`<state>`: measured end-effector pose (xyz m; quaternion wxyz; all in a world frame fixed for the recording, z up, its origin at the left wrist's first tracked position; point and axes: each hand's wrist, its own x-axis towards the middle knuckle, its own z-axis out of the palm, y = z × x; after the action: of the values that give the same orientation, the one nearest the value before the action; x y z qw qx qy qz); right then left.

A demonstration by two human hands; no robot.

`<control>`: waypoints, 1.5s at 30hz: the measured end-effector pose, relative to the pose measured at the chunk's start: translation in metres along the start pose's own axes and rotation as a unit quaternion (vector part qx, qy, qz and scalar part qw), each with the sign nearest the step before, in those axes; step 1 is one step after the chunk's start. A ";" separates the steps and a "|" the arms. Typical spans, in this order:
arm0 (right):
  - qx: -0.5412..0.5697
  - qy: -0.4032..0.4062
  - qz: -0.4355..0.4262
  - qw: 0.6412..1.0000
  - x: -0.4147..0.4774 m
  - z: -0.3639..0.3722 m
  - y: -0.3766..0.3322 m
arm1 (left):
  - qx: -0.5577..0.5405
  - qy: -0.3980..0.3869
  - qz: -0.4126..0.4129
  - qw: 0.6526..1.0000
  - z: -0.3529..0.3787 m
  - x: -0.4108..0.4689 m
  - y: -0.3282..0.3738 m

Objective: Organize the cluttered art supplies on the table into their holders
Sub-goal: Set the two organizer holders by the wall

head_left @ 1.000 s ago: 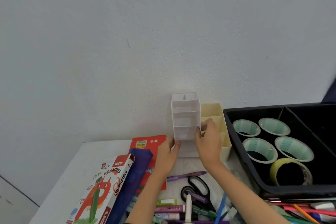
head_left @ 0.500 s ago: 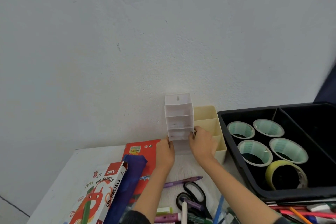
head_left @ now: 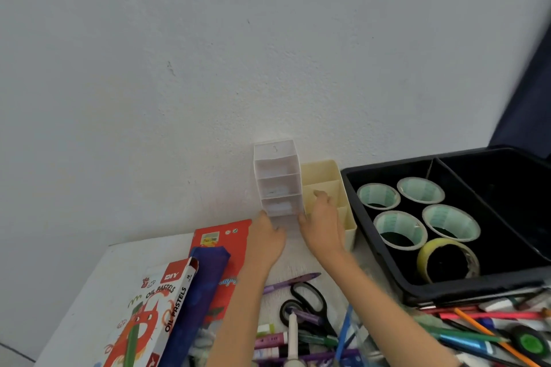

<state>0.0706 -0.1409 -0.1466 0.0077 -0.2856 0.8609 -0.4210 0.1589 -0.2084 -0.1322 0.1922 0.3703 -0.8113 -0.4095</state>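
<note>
A white stepped holder [head_left: 277, 179] with several compartments stands against the wall. Beside it on the right is a cream holder [head_left: 323, 177]. My left hand [head_left: 267, 240] holds the white holder's lower left side. My right hand [head_left: 322, 225] grips its lower right side, fingers lying over the cream holder's front. Pens and markers [head_left: 298, 340] lie scattered in front, with black scissors [head_left: 310, 304] and a purple pen [head_left: 293, 280] among them.
A black bin [head_left: 372, 247] at the right holds several tape rolls [head_left: 399, 228]. An oil pastels box [head_left: 149, 316], a blue pouch [head_left: 199, 298] and a red packet [head_left: 222, 235] lie at the left. More pens [head_left: 489, 328] pile up at the lower right.
Both hands stay on the white holder; the right hand has slid down from its upper tier to the base. The holder sits closer to the wall beside the cream one.
</note>
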 end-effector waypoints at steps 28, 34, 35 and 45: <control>0.380 -0.109 0.172 0.902 -0.167 -0.202 0.076 | -0.388 0.126 -0.072 0.910 0.061 -0.238 0.091; 0.374 -0.111 0.179 0.903 -0.196 -0.247 0.116 | -0.402 0.122 -0.089 0.903 0.110 -0.283 0.117; 0.373 -0.106 0.182 0.903 -0.201 -0.254 0.123 | -0.401 0.115 -0.092 0.904 0.120 -0.288 0.121; 0.384 0.034 0.220 0.896 -0.223 -0.333 0.186 | -0.374 -0.011 -0.043 0.926 0.192 -0.302 0.173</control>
<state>0.0820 0.3002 -0.1180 0.1802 -0.0490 0.6725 -0.7161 0.1612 0.1884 -0.1082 0.2905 0.3015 -0.5845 -0.6951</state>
